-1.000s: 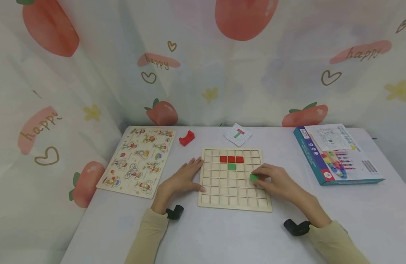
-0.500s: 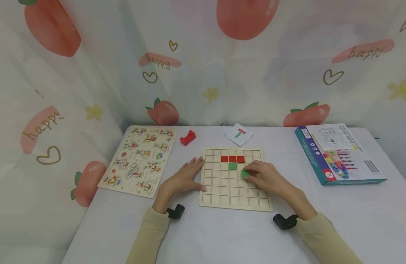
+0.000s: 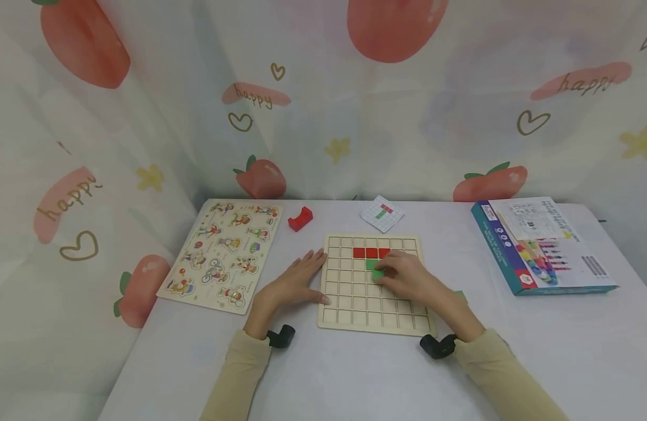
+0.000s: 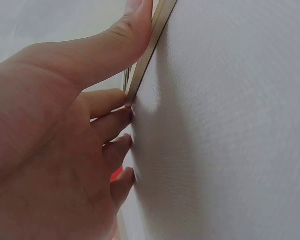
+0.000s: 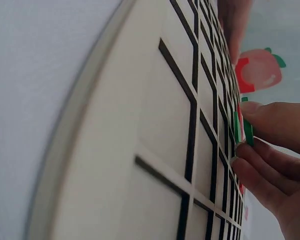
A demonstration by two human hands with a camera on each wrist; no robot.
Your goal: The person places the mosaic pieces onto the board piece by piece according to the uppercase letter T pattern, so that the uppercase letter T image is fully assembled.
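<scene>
A wooden grid board (image 3: 355,318) lies on the white table. My left hand (image 3: 291,283) rests at its left edge with fingers spread; in the left wrist view the thumb (image 4: 132,37) touches the edge. Between thumb and fingers my right hand (image 3: 418,280) pinches a green square tile (image 3: 377,275), held close over the grid below the seated green tile (image 3: 371,264). Above that one is a row of red tiles (image 3: 359,252). The right wrist view shows the pinched green tile (image 5: 248,125) tilted up from the board. Another green piece (image 3: 460,295) shows partly behind my right wrist.
Behind the board lie a small pattern card (image 3: 382,214) and a red arch-shaped block (image 3: 300,219). A wooden picture puzzle (image 3: 223,257) is at the left. A flat toy box (image 3: 560,263) with a paper on top sits at the right.
My right hand has carried the green tile leftward over the board, from its right side to just under the seated green tile. The left hand keeps its place at the edge.
</scene>
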